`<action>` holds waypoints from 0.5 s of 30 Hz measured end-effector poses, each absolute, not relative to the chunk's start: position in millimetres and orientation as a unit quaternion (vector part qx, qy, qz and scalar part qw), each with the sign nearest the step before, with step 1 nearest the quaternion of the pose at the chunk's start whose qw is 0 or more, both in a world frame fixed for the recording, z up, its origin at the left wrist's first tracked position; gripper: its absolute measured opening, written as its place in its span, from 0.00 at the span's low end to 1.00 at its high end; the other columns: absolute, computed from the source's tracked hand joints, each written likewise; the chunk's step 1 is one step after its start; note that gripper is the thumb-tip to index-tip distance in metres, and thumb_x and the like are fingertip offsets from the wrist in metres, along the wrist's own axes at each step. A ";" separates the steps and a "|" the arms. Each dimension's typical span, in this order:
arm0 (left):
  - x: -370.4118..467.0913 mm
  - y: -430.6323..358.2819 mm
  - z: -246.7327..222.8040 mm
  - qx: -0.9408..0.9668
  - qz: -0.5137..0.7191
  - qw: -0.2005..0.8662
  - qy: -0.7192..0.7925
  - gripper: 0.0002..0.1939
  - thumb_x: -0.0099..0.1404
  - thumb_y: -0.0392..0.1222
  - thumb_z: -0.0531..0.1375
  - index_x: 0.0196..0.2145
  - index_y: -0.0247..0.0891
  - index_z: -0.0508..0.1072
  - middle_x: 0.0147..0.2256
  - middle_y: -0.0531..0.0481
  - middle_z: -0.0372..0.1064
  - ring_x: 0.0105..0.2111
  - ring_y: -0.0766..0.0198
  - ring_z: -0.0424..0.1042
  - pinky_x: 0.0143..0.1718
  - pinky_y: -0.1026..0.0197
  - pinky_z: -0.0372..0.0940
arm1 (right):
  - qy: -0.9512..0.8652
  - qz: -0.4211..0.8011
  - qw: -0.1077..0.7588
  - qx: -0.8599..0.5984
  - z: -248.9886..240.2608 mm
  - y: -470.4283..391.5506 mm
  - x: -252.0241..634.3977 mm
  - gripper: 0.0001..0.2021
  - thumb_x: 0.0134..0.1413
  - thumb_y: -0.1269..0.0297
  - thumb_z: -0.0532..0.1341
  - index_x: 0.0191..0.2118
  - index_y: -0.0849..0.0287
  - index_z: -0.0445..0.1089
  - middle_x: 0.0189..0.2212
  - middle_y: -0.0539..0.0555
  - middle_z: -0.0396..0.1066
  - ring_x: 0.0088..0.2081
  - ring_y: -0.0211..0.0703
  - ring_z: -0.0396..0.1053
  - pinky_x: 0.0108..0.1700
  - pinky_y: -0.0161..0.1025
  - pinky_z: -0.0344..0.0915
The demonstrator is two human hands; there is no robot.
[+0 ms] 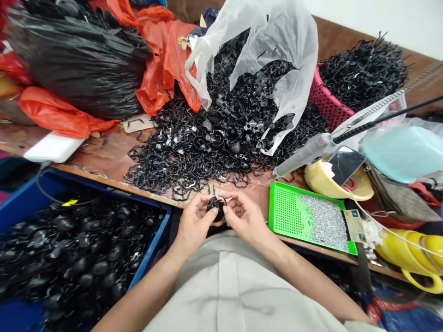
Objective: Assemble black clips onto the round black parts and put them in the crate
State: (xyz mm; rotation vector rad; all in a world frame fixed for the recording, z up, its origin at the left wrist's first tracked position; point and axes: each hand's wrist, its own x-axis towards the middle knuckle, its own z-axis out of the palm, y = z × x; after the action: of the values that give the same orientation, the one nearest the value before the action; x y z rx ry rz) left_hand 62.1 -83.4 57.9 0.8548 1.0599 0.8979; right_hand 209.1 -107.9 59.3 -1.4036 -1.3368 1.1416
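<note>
Between my two hands, at the table's front edge, is a small black plastic part (215, 208) with a rounded body. My left hand (196, 217) pinches it from the left, thumb on its near side. From the right, my right hand (243, 214) closes thumb and forefinger at the part's edge, on what looks like a thin black strip. Fine detail of the part is hidden by my fingers. Just beyond my hands lies a large heap of black plastic pieces and short strips (180, 157).
A blue bin (166, 219) of black rounded parts stands at lower left. To the right are a green tray (285, 210) with small silvery pieces, a grey electric screwdriver (304, 154), a yellow bowl (314, 177) holding a phone, and a yellow mug (398, 246). A pink basket (323, 99) stands behind.
</note>
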 end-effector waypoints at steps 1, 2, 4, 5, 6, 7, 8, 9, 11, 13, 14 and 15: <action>61.9 -83.5 59.1 0.377 0.401 0.686 0.475 0.14 0.53 0.40 0.66 0.38 0.39 0.69 0.36 0.51 0.70 0.32 0.64 0.71 0.28 0.58 0.74 | -0.536 0.467 0.429 -0.557 58.4 -108.1 209.2 0.13 0.55 0.69 0.59 0.47 0.56 0.67 0.26 0.46 0.64 0.24 0.32 0.62 0.27 0.31 0.62; 61.3 -83.8 60.0 0.375 0.401 0.689 0.473 0.14 0.53 0.39 0.66 0.38 0.39 0.69 0.36 0.51 0.70 0.32 0.64 0.71 0.29 0.59 0.74 | -0.534 0.479 0.425 -0.552 57.0 -108.7 208.7 0.13 0.55 0.69 0.59 0.47 0.56 0.67 0.26 0.46 0.64 0.24 0.32 0.63 0.27 0.31 0.62; 58.7 -84.7 61.0 0.371 0.397 0.706 0.455 0.14 0.54 0.38 0.65 0.39 0.39 0.69 0.35 0.52 0.69 0.31 0.65 0.71 0.31 0.58 0.74 | -0.520 0.509 0.425 -0.538 52.6 -111.1 206.4 0.12 0.56 0.67 0.59 0.47 0.55 0.67 0.26 0.46 0.64 0.24 0.32 0.64 0.27 0.32 0.64; 56.8 -85.2 61.1 0.367 0.394 0.717 0.443 0.14 0.54 0.38 0.65 0.39 0.39 0.69 0.34 0.53 0.69 0.31 0.65 0.71 0.31 0.58 0.74 | -0.507 0.528 0.431 -0.528 49.9 -112.7 204.6 0.12 0.57 0.66 0.59 0.48 0.55 0.67 0.27 0.46 0.65 0.24 0.32 0.66 0.27 0.32 0.65; 54.7 -85.6 61.2 0.362 0.392 0.726 0.435 0.14 0.55 0.39 0.65 0.40 0.39 0.69 0.34 0.53 0.69 0.31 0.65 0.71 0.31 0.57 0.74 | -0.493 0.545 0.438 -0.518 47.2 -114.6 202.6 0.13 0.58 0.64 0.59 0.49 0.55 0.66 0.28 0.46 0.65 0.24 0.33 0.67 0.28 0.32 0.66; 52.5 -86.0 61.2 0.356 0.391 0.731 0.431 0.14 0.55 0.39 0.65 0.40 0.39 0.69 0.34 0.53 0.69 0.30 0.65 0.71 0.31 0.57 0.74 | -0.483 0.560 0.442 -0.508 44.7 -116.5 200.6 0.14 0.59 0.63 0.59 0.51 0.55 0.66 0.29 0.47 0.65 0.25 0.33 0.69 0.29 0.33 0.67; 50.2 -86.4 61.2 0.350 0.391 0.733 0.433 0.14 0.55 0.39 0.65 0.40 0.38 0.69 0.34 0.53 0.69 0.30 0.66 0.71 0.30 0.58 0.74 | -0.476 0.570 0.445 -0.500 42.6 -118.3 198.5 0.15 0.59 0.62 0.59 0.52 0.55 0.65 0.29 0.47 0.65 0.25 0.33 0.69 0.29 0.33 0.68; 47.9 -86.7 61.0 0.345 0.391 0.732 0.438 0.14 0.55 0.39 0.66 0.39 0.38 0.69 0.33 0.53 0.69 0.29 0.66 0.71 0.29 0.59 0.74 | -0.475 0.577 0.444 -0.495 41.0 -120.0 196.6 0.16 0.59 0.61 0.59 0.52 0.55 0.65 0.30 0.48 0.66 0.26 0.33 0.70 0.30 0.33 0.68; 43.9 -87.7 60.2 0.336 0.390 0.733 0.444 0.14 0.55 0.38 0.66 0.38 0.38 0.69 0.33 0.54 0.69 0.29 0.66 0.71 0.28 0.60 0.73 | -0.486 0.580 0.432 -0.490 40.2 -122.6 193.7 0.17 0.60 0.60 0.59 0.54 0.55 0.65 0.30 0.48 0.67 0.26 0.34 0.70 0.30 0.34 0.69; 40.7 -89.0 58.6 0.329 0.386 0.739 0.444 0.14 0.54 0.38 0.66 0.37 0.39 0.68 0.34 0.54 0.69 0.30 0.66 0.71 0.30 0.59 0.74 | -0.516 0.571 0.407 -0.492 42.4 -123.8 192.3 0.17 0.61 0.59 0.58 0.55 0.54 0.66 0.29 0.49 0.68 0.26 0.34 0.69 0.31 0.35 0.69; 39.6 -89.7 57.6 0.325 0.386 0.740 0.445 0.15 0.53 0.37 0.67 0.37 0.39 0.67 0.35 0.54 0.70 0.31 0.66 0.72 0.30 0.59 0.74 | -0.535 0.563 0.394 -0.493 44.3 -123.6 192.2 0.17 0.62 0.58 0.57 0.55 0.54 0.66 0.29 0.49 0.68 0.26 0.34 0.68 0.32 0.35 0.70; 38.7 -90.6 56.5 0.323 0.389 0.738 0.448 0.16 0.53 0.37 0.67 0.37 0.39 0.67 0.34 0.55 0.70 0.31 0.66 0.72 0.31 0.59 0.74 | -0.551 0.556 0.382 -0.491 46.4 -122.4 192.7 0.17 0.63 0.58 0.56 0.55 0.53 0.67 0.30 0.50 0.69 0.27 0.35 0.67 0.33 0.36 0.70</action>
State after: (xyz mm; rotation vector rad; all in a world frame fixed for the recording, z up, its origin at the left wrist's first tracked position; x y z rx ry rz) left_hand 38.7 -90.6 56.5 0.7081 0.9842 0.8532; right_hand 192.7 -122.4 46.4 -1.2537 -1.4044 1.4193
